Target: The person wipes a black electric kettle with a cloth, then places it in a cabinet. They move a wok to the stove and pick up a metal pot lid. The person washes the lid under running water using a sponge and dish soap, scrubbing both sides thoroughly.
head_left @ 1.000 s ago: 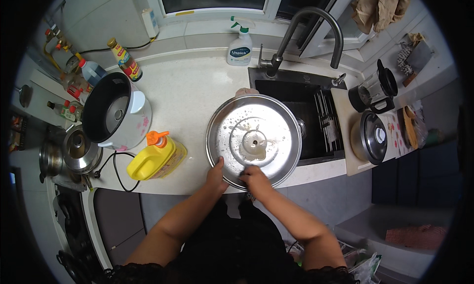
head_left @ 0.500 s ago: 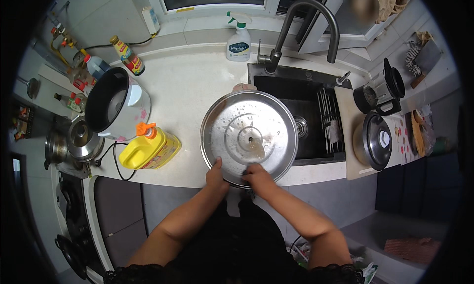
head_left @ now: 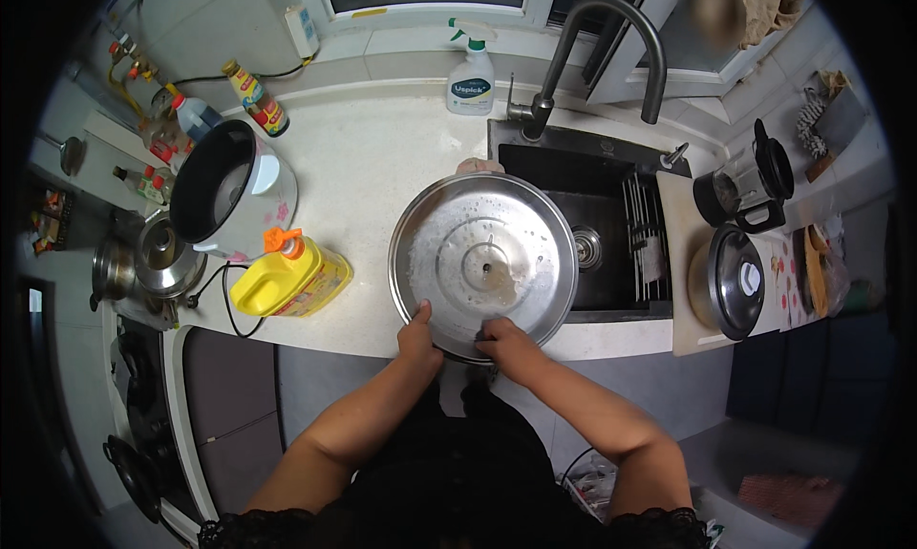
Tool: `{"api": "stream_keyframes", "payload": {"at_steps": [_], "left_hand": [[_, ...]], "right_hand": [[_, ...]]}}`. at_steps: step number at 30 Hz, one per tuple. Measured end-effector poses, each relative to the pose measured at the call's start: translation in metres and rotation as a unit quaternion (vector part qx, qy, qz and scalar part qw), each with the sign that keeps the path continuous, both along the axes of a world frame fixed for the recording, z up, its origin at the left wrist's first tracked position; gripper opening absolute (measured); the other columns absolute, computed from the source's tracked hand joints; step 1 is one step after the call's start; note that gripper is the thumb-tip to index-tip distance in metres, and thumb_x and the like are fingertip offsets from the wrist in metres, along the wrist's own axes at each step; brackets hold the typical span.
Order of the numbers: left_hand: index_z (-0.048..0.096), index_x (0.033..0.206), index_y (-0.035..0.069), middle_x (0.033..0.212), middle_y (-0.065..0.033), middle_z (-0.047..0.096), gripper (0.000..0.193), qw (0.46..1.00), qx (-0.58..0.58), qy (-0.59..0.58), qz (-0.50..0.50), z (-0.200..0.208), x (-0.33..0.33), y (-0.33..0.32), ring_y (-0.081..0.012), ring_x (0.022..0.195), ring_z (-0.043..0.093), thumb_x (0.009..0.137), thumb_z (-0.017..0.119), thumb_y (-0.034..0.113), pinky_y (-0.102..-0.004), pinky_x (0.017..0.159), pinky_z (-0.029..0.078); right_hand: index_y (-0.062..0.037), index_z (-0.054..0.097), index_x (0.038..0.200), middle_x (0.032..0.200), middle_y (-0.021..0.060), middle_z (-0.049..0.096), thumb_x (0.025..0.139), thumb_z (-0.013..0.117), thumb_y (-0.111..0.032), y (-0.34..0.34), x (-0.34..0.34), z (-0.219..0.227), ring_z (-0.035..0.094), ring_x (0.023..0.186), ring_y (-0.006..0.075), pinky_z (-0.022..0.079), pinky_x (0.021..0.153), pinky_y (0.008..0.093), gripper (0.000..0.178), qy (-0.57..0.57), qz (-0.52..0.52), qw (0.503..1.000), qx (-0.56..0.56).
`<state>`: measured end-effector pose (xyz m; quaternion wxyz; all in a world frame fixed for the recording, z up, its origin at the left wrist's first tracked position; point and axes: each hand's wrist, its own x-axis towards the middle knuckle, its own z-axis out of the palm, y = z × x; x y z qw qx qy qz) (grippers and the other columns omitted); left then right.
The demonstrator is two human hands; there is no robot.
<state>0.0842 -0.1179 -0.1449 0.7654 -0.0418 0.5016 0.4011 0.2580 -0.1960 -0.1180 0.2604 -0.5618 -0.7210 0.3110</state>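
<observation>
A wide round steel lid (head_left: 468,220), its hollow side up, is held over the counter's front edge and the left part of the sink. Drops and a small puddle of water lie on its ringed middle. My left hand (head_left: 418,341) grips the near-left rim, the thumb on the inner side. My right hand (head_left: 511,348) is closed at the near rim, just inside it. Something small and dark shows at its fingers; I cannot make out what it is.
A black sink (head_left: 607,196) with a tall tap (head_left: 659,62) is at the right. A spray bottle (head_left: 470,79) stands behind. Leftward are a yellow jug (head_left: 296,280) and a black-lined pot (head_left: 272,200). A lidded pot (head_left: 731,282) and a blender jar (head_left: 750,181) stand at far right.
The view has shifted slightly. My right hand has moved a little to the right along the lid's near side. The puddle on the lid has changed shape; my left hand keeps its grip.
</observation>
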Motion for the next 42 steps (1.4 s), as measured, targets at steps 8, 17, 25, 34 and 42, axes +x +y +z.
{"api": "stream_keyframes", "payload": {"at_steps": [8,17,25,34,42], "left_hand": [[0.049,0.125,-0.002,0.123,-0.0142,0.055,0.04,0.997,0.015,0.074,0.003,-0.01,-0.001,0.003,-0.0286,0.111,0.052,0.093,0.056,0.02,-0.0422,0.097,0.042],[0.05,0.124,-0.002,0.121,-0.0149,0.055,0.039,0.997,0.023,0.071,-0.004,0.028,0.008,0.002,-0.0287,0.109,0.053,0.093,0.057,0.02,-0.043,0.094,0.045],[0.046,0.127,0.0,0.123,-0.0156,0.054,0.041,0.999,-0.024,0.036,0.006,0.02,0.005,0.0,-0.0325,0.11,0.053,0.094,0.055,0.023,-0.0486,0.096,0.043],[0.044,0.129,0.0,0.126,-0.0154,0.052,0.043,0.999,0.0,0.038,-0.002,0.021,0.006,-0.004,-0.0324,0.114,0.051,0.094,0.054,0.023,-0.0486,0.098,0.042],[0.043,0.129,0.0,0.128,-0.0162,0.051,0.043,0.999,-0.01,0.035,-0.003,0.017,0.006,-0.004,-0.033,0.114,0.05,0.095,0.053,0.025,-0.0483,0.099,0.041]], "right_hand": [[-0.0038,0.064,0.091,0.094,0.0113,0.055,0.078,0.061,-0.012,0.033,-0.033,0.013,0.052,0.095,0.0291,0.045,0.08,0.0367,0.015,-0.009,0.05,0.999,0.001],[-0.0038,0.066,0.088,0.093,0.0124,0.056,0.076,0.064,-0.012,0.001,0.025,-0.002,0.053,0.098,0.0305,0.046,0.084,0.0357,0.015,-0.042,0.085,0.995,0.04],[-0.0022,0.064,0.093,0.094,0.0142,0.055,0.078,0.067,-0.016,0.026,-0.008,-0.017,0.052,0.096,0.0296,0.045,0.08,0.0362,0.021,-0.053,-0.078,0.993,0.07],[-0.001,0.065,0.083,0.09,0.0117,0.057,0.079,0.063,-0.013,0.029,-0.012,0.006,0.052,0.094,0.0298,0.046,0.08,0.0357,0.013,-0.08,-0.099,0.988,0.088],[-0.0013,0.06,0.083,0.088,0.0127,0.053,0.079,0.066,-0.016,0.031,-0.027,0.013,0.052,0.089,0.0317,0.045,0.077,0.0371,0.017,-0.031,-0.043,0.997,0.049]]}}
